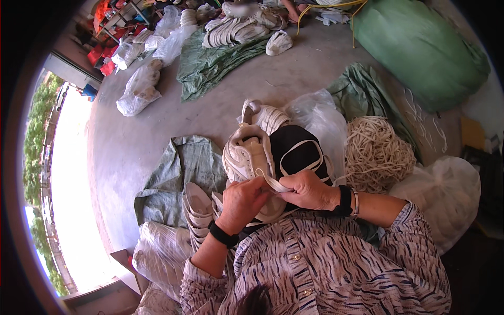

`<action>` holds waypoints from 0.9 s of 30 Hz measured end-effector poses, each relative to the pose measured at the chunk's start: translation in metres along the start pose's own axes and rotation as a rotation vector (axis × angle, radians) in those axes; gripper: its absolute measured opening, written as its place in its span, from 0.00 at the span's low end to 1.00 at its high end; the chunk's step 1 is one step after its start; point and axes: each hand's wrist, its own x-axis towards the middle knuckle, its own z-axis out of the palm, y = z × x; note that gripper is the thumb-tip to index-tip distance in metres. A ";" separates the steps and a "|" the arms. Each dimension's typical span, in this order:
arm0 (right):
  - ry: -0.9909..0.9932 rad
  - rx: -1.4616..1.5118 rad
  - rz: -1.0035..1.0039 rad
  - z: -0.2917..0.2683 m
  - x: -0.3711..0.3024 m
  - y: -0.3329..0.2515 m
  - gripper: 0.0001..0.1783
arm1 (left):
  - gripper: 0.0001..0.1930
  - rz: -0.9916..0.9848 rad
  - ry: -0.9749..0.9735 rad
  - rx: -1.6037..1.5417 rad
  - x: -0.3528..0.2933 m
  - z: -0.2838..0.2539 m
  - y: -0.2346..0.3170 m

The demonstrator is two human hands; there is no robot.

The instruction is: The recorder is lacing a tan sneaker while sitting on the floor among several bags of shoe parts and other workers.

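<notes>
The right hand (310,190) — thumb against forefinger — pinches the white lace (273,183) at the beige shoe (255,158). The left hand (240,202) curls beside it; its hold is indeterminable.

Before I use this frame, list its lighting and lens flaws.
Head view: outside ground glares blank white; head view: fisheye bends the floor at its left edge, with black corners; head view: the lower right sinks into darkness; head view: left hand and right hand show no obvious motion blur.

Head fisheye above hands (239,205), downward; rim unclear.
</notes>
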 end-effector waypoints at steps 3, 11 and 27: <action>0.089 -0.167 -0.099 -0.005 0.002 0.000 0.08 | 0.07 -0.011 -0.011 -0.023 0.004 -0.002 0.000; 0.129 -0.317 -0.204 -0.009 0.006 0.003 0.07 | 0.08 -0.061 0.061 -0.063 0.001 0.004 0.003; -0.208 0.767 0.321 -0.017 0.149 -0.051 0.16 | 0.11 0.062 0.262 0.216 -0.014 0.023 0.016</action>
